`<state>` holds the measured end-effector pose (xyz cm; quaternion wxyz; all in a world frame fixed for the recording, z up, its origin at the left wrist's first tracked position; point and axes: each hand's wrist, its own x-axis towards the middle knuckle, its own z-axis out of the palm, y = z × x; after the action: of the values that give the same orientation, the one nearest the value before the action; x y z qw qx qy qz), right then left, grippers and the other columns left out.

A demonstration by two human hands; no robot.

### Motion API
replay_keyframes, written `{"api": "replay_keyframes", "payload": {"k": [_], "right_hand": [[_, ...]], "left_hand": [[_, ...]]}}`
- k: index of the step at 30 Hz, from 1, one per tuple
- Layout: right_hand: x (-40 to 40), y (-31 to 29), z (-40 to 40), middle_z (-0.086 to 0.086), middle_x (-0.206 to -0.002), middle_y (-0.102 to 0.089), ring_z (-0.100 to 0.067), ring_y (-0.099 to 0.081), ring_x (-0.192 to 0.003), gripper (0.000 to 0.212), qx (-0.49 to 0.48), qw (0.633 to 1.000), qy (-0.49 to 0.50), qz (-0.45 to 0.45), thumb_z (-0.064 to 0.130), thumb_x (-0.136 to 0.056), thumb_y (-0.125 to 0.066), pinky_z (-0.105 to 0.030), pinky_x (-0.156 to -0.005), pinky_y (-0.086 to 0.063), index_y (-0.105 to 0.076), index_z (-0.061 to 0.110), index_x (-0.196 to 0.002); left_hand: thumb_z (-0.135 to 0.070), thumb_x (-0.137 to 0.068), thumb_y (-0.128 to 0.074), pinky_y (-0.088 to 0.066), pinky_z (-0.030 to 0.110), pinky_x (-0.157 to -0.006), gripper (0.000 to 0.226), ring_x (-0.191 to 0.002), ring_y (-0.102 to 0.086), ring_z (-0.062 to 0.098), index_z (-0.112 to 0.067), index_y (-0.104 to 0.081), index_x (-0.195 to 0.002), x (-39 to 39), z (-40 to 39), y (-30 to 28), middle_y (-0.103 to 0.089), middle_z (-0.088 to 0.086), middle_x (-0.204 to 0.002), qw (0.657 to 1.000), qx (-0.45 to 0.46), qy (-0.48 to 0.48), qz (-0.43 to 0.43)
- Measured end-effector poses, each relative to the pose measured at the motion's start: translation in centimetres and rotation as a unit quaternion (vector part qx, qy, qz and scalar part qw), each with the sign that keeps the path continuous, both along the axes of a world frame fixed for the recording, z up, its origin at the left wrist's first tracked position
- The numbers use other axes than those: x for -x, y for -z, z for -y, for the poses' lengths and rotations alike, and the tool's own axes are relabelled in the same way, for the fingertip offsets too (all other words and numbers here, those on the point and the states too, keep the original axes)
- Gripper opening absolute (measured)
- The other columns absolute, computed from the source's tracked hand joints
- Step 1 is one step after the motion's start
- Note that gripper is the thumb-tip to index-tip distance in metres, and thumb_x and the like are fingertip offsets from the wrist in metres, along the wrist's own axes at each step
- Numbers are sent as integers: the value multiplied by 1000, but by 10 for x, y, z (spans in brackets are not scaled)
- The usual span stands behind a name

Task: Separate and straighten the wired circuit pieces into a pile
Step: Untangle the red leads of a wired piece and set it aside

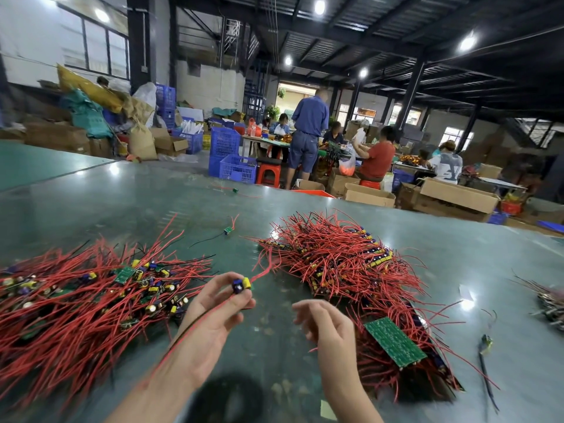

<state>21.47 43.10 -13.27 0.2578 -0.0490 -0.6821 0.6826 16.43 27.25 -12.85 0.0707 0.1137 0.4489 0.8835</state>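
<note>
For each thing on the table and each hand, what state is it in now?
Left hand: pinches one circuit piece, raised above the table.
Right hand: loosely curled, holds nothing.
Left pile: tangled.
Right pile: wires roughly aligned, fanned out.
Green circuit board: flat on the right pile.

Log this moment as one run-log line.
left hand: pinches circuit piece | right hand: free, fingers relaxed | piles: both sides
</note>
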Motion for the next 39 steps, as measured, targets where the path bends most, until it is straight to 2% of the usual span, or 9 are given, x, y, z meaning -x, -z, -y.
{"api": "replay_keyframes", "payload": {"k": [5, 8, 14, 19, 21, 23, 30, 35, 39], "right_hand": [[6, 4, 17, -4, -69, -67, -10, -46, -46, 39, 77, 983, -153, 74, 42, -79, -53, -20, -47, -34, -76, 11, -85], [7, 8, 15, -11, -68, -59, -9, -45, -51, 35, 100, 984, -137, 53, 39, -71, -62, -24, -56, -33, -76, 12, -86], [7, 7, 7, -3, -60, -57, -10, -44, -54, 32, 95, 988, -118, 20, 37, -62, -71, -25, -60, -34, -77, 13, -83], [5, 6, 6, -1, -61, -57, -7, -43, -55, 19, 71, 992, -104, 11, 29, -66, -72, -22, -61, -35, -77, 17, -79], [4, 5, 5, 2, -64, -65, -4, -48, -54, 8, 44, 993, -108, 10, 13, -75, -71, -15, -57, -38, -77, 17, -76], [3, 5, 5, 1, -70, -71, -2, -59, -60, 20, 6, 994, -107, -1, 1, -81, -67, -12, -59, -44, -77, 17, -75], [4, 4, 5, 0, -72, -70, -7, -62, -66, 24, 3, 996, -87, -4, -3, -79, -68, -16, -65, -48, -73, 17, -68], [3, 4, 8, -1, -68, -70, -6, -62, -64, 22, -24, 997, -72, -7, -3, -79, -69, -15, -62, -47, -71, 15, -67], [3, 10, 10, 3, -74, -72, -5, -62, -65, 21, -97, 994, 28, -30, 2, -76, -74, -18, -64, -47, -68, 20, -66]], "left_hand": [[-9, -54, -86, -49, 16, -67, 34, -75, -62, 7, -24, -70, -81, -7, -5, 2, -69, 1, -79, 984, 110, -12, -142], [-15, -56, -83, -41, 29, -68, 29, -71, -52, 13, -23, -70, -82, -11, -9, 4, -65, 2, -77, 963, 207, -20, -173], [7, -70, -76, -44, 20, -65, 34, -66, -53, 11, -25, -70, -83, -10, -9, 6, -67, 7, -76, 933, 269, -29, -238], [13, -83, -57, -50, 18, -68, 40, -74, -59, 8, -23, -65, -98, -10, -9, 7, -67, -1, -86, 958, 238, -10, -159], [2, -90, -52, -54, 25, -69, 28, -79, -65, 13, -17, -60, -108, -9, -10, 6, -68, 4, -93, 979, 187, 54, -61], [-14, -88, -52, -52, 28, -65, 23, -75, -65, 20, -10, -59, -110, -11, -11, 3, -68, 10, -94, 977, 160, 141, -2], [-15, -95, -50, -20, 15, -41, 14, -41, -27, 6, -9, -61, -89, -13, -13, 4, -53, -6, -58, 942, 300, 140, -47], [-17, -94, -52, -21, 15, -37, 16, -39, -31, 6, -10, -59, -81, -12, -12, 2, -55, -5, -58, 947, 293, 116, -53], [-16, -91, -57, -25, 16, -38, 17, -42, -37, 9, -9, -62, -77, -13, -14, 8, -60, -1, -60, 952, 289, 71, -75]]}}
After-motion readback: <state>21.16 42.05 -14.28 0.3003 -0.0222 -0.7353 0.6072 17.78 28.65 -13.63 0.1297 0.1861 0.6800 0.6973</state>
